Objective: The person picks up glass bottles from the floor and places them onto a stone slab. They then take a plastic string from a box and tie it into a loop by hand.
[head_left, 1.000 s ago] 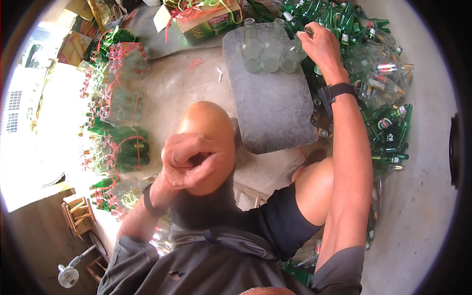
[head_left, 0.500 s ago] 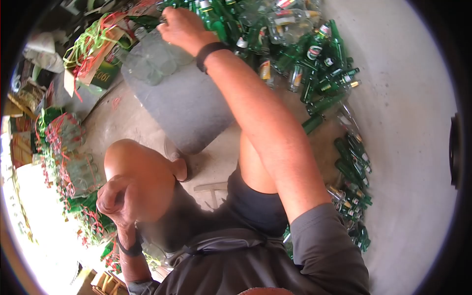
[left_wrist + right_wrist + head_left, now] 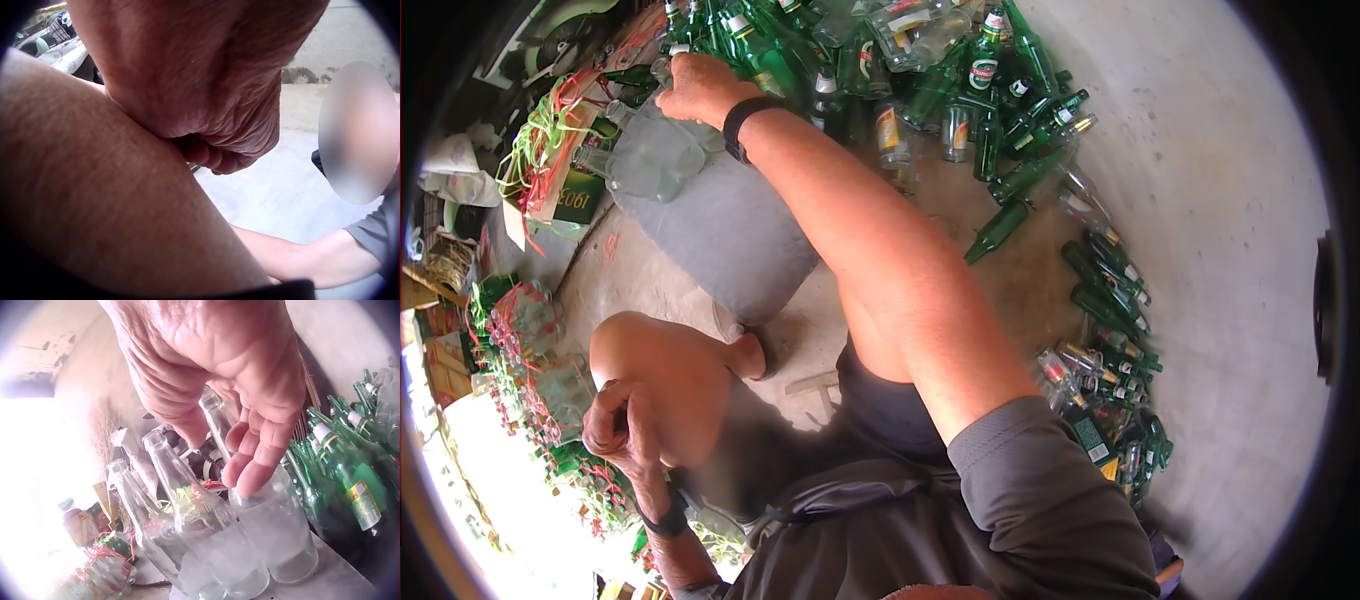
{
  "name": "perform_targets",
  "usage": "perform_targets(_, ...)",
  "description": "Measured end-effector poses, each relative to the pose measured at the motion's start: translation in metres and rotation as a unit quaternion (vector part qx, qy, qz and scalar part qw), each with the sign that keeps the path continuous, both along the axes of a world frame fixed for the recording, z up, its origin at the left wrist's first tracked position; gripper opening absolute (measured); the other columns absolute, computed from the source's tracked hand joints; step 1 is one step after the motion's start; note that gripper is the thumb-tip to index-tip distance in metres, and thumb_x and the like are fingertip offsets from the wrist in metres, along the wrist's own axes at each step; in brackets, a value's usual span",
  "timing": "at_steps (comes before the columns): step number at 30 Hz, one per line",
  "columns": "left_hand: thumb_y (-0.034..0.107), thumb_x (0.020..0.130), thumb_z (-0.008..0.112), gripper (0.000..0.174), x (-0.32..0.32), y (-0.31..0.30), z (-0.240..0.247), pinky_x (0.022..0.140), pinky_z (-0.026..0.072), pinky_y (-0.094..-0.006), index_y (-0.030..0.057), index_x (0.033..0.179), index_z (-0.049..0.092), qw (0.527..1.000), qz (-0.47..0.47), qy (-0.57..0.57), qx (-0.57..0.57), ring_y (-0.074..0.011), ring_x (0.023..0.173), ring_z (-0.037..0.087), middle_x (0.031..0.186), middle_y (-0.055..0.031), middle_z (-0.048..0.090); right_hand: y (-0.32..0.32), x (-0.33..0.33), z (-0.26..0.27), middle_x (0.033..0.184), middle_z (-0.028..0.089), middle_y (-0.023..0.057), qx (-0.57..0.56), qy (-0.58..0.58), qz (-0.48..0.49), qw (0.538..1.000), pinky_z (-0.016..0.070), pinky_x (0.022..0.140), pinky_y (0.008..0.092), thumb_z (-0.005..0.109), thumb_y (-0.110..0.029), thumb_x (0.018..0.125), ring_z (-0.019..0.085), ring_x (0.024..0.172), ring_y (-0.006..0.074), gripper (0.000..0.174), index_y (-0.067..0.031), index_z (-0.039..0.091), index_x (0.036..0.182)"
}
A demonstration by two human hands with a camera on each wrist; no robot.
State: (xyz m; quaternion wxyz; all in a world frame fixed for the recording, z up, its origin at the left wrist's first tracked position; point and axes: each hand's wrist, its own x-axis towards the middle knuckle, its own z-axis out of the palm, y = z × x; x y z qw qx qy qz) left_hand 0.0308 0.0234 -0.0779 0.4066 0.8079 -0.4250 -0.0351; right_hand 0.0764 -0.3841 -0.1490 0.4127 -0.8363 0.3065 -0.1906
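Observation:
Clear glass bottles (image 3: 645,165) (image 3: 209,544) stand side by side on a grey board (image 3: 720,235). My right hand (image 3: 702,92) (image 3: 219,375) is at the far one, its thumb and curled fingers on either side of that bottle's neck (image 3: 219,425). The bottle's mouth shows between them, and its base is on the board in the right wrist view. My left hand (image 3: 622,430) (image 3: 206,69) rests against my bent knee (image 3: 665,375), fingers loosely curled, with nothing seen in them.
Many green and clear bottles (image 3: 995,230) lie along the right wall (image 3: 1170,230). A carton (image 3: 580,195) with red and green straps stands beyond the board. Strapped bottle bundles (image 3: 550,385) are on the left. Another person (image 3: 369,231) shows in the left wrist view.
The head view has swung, shifting the board and hands leftward. The bottle at my right hand was tilted and now stands more upright beside the others. My left hand stays at the knee.

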Motion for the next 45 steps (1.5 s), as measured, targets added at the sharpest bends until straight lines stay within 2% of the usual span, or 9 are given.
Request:
perform_targets(10,0.003,0.095,0.064,0.009,-0.002,-0.003,-0.003,0.052,0.0260,-0.0203,0.0027,0.086,0.066,0.999,0.023,0.036,-0.012,-0.0007,0.056,0.038,0.060,0.0066,0.047,0.005,-0.021,0.002,0.120,0.068,0.0234,-0.015,0.055,0.022,0.998,0.0550,0.095,0.0504,0.070,-0.019,0.078,0.066,0.114,0.0405,0.047,-0.0001,0.060,0.120)
perform_targets(18,0.004,0.097,0.064,0.009,-0.009,-0.014,0.006,0.051,0.0242,-0.0198,0.0026,0.088,0.067,0.998,0.008,0.059,-0.031,0.0003,0.056,0.037,0.061,0.0073,0.047,-0.007,-0.073,0.049,0.112,0.072,0.0215,-0.001,0.148,0.089,0.985,0.0559,0.089,0.0532,0.065,-0.010,0.072,0.069,0.108,0.0406,0.029,-0.0012,0.074,0.098)
perform_targets(19,0.005,0.097,0.064,0.009,-0.007,-0.014,0.005,0.051,0.0244,-0.0197,0.0025,0.089,0.067,0.998,0.006,0.062,-0.029,0.0003,0.056,0.037,0.062,0.0073,0.047,-0.007,-0.087,0.056,0.098,0.075,0.0185,-0.030,0.130,0.079,0.988,0.0574,0.083,0.0514,0.062,-0.008,0.070,0.072,0.100,0.0381,0.026,-0.0019,0.075,0.091)
perform_targets(22,0.005,0.098,0.064,0.009,-0.004,-0.012,0.001,0.051,0.0247,-0.0193,0.0022,0.089,0.067,0.997,0.009,0.067,-0.027,0.0004,0.057,0.038,0.063,0.0075,0.048,-0.032,-0.108,0.054,0.087,0.076,0.0144,0.017,0.126,0.091,0.988,0.0584,0.074,0.0455,0.060,-0.012,0.073,0.074,0.085,0.0319,0.022,-0.0020,0.074,0.087)
perform_targets(24,0.006,0.098,0.064,0.010,-0.004,-0.013,0.002,0.052,0.0248,-0.0191,0.0021,0.089,0.067,0.997,0.016,0.070,-0.027,0.0005,0.057,0.038,0.063,0.0077,0.048,-0.046,-0.145,0.062,0.080,0.072,0.0099,0.038,0.061,0.100,0.992,0.0550,0.061,0.0318,0.068,-0.032,0.087,0.069,0.068,0.0181,0.034,0.0010,0.071,0.093)
perform_targets(28,0.008,0.098,0.066,0.010,-0.006,-0.018,0.003,0.052,0.0257,-0.0191,0.0024,0.089,0.067,0.997,0.012,0.073,-0.026,0.0006,0.057,0.039,0.064,0.0081,0.049,-0.089,-0.224,0.054,0.093,0.072,0.0101,0.132,0.006,0.067,0.989,0.0594,0.070,0.0306,0.068,-0.033,0.091,0.072,0.081,0.0184,0.037,0.0013,0.070,0.104)
perform_targets(36,0.010,0.097,0.065,0.012,-0.014,-0.030,0.011,0.052,0.0262,-0.0193,0.0021,0.088,0.066,0.999,-0.005,0.052,-0.008,0.0004,0.058,0.038,0.064,0.0081,0.049,-0.100,-0.446,-0.074,0.098,0.066,0.0081,0.324,-0.077,-0.228,0.915,0.0607,0.073,0.0347,0.071,-0.033,0.093,0.070,0.085,0.0195,0.032,-0.0047,0.067,0.107)
perform_targets(42,0.010,0.097,0.064,0.012,-0.014,-0.039,0.011,0.053,0.0292,-0.0180,0.0017,0.089,0.066,0.998,-0.001,0.057,0.004,0.0008,0.059,0.041,0.067,0.0077,0.054,-0.070,-0.616,-0.196,0.100,0.066,0.0081,0.361,-0.037,-0.454,0.813,0.0621,0.070,0.0407,0.072,-0.026,0.089,0.070,0.079,0.0234,0.058,-0.0047,0.051,0.138)
perform_targets(45,0.014,0.097,0.066,0.014,0.001,-0.033,0.008,0.057,0.0338,-0.0187,0.0014,0.091,0.066,0.998,-0.001,0.051,0.038,-0.0011,0.063,0.044,0.072,0.0054,0.058,-0.072,-0.671,-0.206,0.099,0.067,0.0095,0.374,-0.027,-0.463,0.803,0.0620,0.067,0.0414,0.074,-0.021,0.088,0.070,0.077,0.0243,0.071,-0.0045,0.040,0.148)
